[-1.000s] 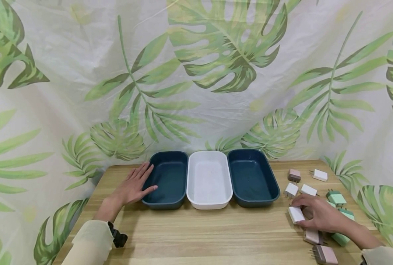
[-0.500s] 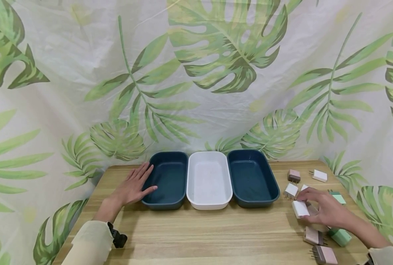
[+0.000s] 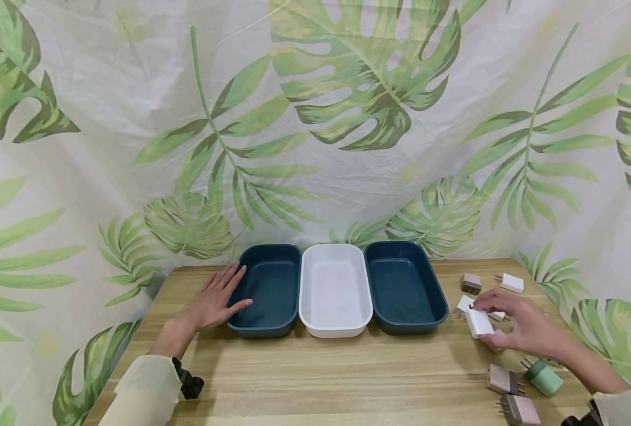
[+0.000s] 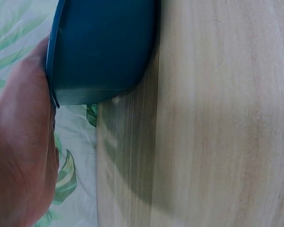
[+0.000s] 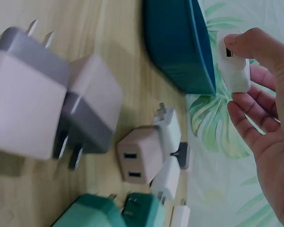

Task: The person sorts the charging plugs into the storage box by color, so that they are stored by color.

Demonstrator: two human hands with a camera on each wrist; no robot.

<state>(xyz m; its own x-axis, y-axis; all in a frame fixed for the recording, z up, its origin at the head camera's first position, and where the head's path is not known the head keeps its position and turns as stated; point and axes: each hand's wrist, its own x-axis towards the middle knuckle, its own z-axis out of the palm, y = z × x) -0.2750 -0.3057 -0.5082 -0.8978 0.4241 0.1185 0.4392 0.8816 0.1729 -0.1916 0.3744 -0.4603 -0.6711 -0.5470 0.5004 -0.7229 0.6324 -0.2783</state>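
Observation:
My right hand (image 3: 528, 328) pinches a white charger plug (image 3: 478, 323) between thumb and fingertips, lifted above the tabletop. In the right wrist view the plug (image 5: 234, 68) shows a dark USB slot near the thumb. On the far left, my left hand (image 3: 214, 299) rests on the left rim of a dark blue tray (image 3: 264, 331), its fingers straight. The left wrist view shows that hand (image 4: 23, 127) against the tray's edge. Below the right hand lie a green charger plug (image 3: 544, 377) and two pink-and-grey charger plugs (image 3: 501, 378), prongs showing.
A white tray (image 3: 336, 332) and a second dark blue tray (image 3: 412, 328) stand in a row beside the left one. Behind the right hand are a small pink-and-brown charger (image 3: 471, 281) and white chargers (image 3: 512, 282). A leaf-print cloth (image 3: 347, 195) hangs behind the wooden table (image 3: 336, 384).
My right hand has lifted the white charger plug and moved slightly back with it, uncovering more of the green plug below. My left hand has stayed in place.

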